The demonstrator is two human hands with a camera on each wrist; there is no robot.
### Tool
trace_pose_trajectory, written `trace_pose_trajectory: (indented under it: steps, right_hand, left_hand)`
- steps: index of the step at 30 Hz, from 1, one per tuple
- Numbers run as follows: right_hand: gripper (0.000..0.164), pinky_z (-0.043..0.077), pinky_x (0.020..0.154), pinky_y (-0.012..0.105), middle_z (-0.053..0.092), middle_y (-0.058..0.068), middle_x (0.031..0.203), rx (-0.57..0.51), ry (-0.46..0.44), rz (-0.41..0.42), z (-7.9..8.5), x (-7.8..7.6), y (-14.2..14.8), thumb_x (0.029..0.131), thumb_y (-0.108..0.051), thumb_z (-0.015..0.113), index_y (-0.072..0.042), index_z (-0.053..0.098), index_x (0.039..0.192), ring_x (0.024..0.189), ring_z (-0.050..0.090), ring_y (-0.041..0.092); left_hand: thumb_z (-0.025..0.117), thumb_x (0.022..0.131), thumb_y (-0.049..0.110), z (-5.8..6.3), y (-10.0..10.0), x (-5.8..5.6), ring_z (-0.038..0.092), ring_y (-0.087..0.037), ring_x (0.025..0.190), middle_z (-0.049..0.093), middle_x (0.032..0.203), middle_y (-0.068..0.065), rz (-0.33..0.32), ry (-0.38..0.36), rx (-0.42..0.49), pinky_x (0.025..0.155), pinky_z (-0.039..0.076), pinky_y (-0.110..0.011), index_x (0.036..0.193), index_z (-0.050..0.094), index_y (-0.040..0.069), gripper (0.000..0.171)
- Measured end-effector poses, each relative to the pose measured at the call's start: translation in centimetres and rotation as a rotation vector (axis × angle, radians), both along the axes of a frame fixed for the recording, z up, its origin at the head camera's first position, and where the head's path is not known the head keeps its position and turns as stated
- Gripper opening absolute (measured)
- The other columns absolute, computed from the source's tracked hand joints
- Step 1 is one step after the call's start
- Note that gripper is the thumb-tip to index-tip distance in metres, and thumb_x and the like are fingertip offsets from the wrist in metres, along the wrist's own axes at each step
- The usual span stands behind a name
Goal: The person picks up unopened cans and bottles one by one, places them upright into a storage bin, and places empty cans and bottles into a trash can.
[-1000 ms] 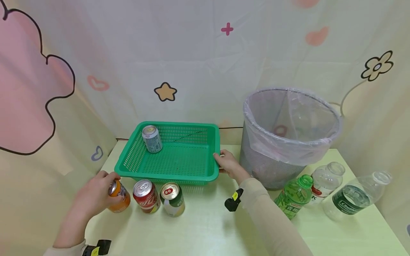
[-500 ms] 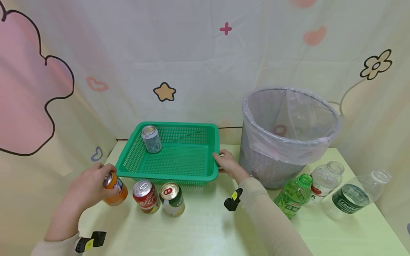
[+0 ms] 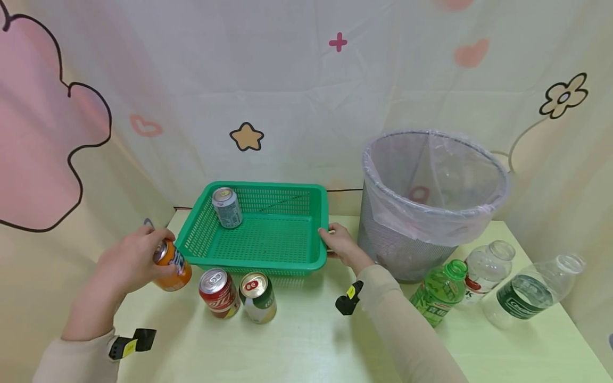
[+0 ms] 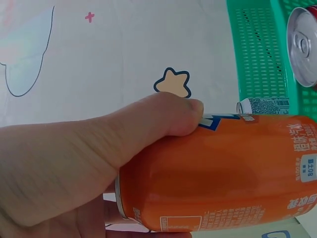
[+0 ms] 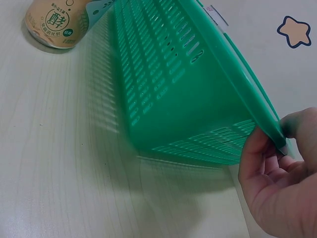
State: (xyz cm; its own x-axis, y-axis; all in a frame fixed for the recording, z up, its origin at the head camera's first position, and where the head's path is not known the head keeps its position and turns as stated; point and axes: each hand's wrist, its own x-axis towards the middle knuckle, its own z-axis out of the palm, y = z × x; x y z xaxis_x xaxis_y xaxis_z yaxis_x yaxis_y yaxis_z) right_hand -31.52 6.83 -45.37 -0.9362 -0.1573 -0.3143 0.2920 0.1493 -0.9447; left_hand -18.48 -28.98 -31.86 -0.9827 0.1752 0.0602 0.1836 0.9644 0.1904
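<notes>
An orange soda can is gripped near its top by my left hand, just left of the basket's front-left corner. The left wrist view shows the thumb along the side of the orange can. My right hand pinches the right rim of the green plastic basket; the right wrist view shows thumb and curled fingers on that rim. Inside the basket a silver-grey can stands at the back left. A red can and a green-and-white can stand upright before the basket.
A mesh bin with a clear plastic liner stands right of the basket. Near it are a green bottle, a clear bottle with a red mark and a clear bottle with a dark green label. A printed curtain hangs behind.
My left hand has shifted left with the orange can, then raised it toward the basket's rim height. The right hand stays on the basket's rim.
</notes>
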Motion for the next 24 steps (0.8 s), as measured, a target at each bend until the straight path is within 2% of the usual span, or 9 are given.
trace_pose_trajectory:
  steps: [11,24]
  right_hand:
    - [0.031,0.049,0.076,0.041,0.045,0.025,0.114,-0.001,-0.006,0.009,0.0,-0.1,0.0,0.091,-0.025,0.043,-0.004,0.04,0.113,0.099,0.052,0.037]
    - [0.031,0.049,0.075,0.04,0.045,0.024,0.115,-0.003,-0.012,0.008,0.0,0.0,0.0,0.091,-0.025,0.043,-0.004,0.039,0.113,0.1,0.052,0.037]
  left_hand:
    - [0.072,0.064,0.029,1.7,0.0,-1.3,0.052,-0.023,0.073,0.05,0.09,-0.011,-0.037,0.05,-0.039,0.052,0.043,-0.032,0.105,0.054,0.009,0.049]
    - [0.069,0.069,0.03,2.9,1.6,-4.1,0.051,-0.026,0.08,0.049,0.098,-0.011,-0.041,0.003,0.006,0.056,0.045,-0.032,0.109,0.052,0.009,0.048]
